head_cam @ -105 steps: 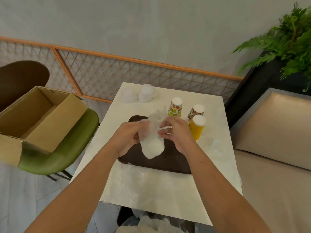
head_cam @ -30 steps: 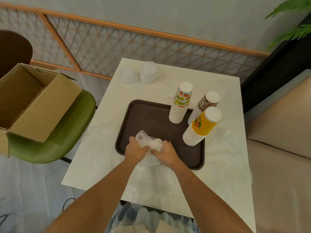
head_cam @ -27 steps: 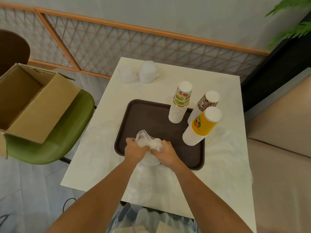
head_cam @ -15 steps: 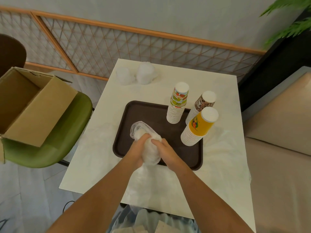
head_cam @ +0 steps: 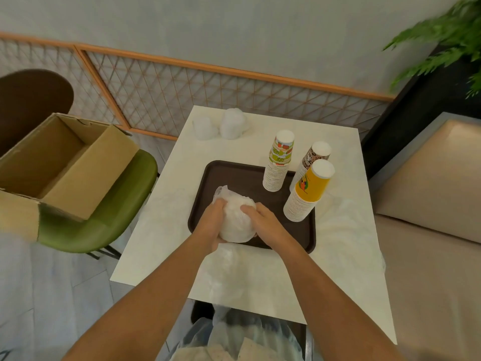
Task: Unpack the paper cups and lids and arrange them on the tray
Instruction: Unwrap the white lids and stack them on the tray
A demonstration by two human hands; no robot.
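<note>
A brown tray [head_cam: 234, 175] lies on the white table [head_cam: 260, 269]. At its near edge stands a white stack of lids wrapped in a clear plastic bag [head_cam: 237, 220]. My left hand [head_cam: 212, 217] grips its left side and my right hand [head_cam: 261, 221] grips its right side, fingers curled round the top. Three upside-down stacks of paper cups stand on the tray's right part: a green-patterned stack [head_cam: 279, 162], a brown-patterned stack [head_cam: 312, 157] and a yellow stack [head_cam: 307, 191]. Two more bagged white lid stacks [head_cam: 221, 123] sit at the table's far left corner.
An open cardboard box [head_cam: 52, 162] rests on a green chair [head_cam: 112, 207] to the left. Loose clear plastic [head_cam: 223, 277] lies on the table's near edge, above a bag of wrappings [head_cam: 242, 337] below. A beige bench [head_cam: 429, 230] is on the right, a plant [head_cam: 453, 37] behind.
The bagged lids came down from mid-air onto the tray's near edge. Both hands slid from the bag's top to its sides, and the stack now stands taller between them.
</note>
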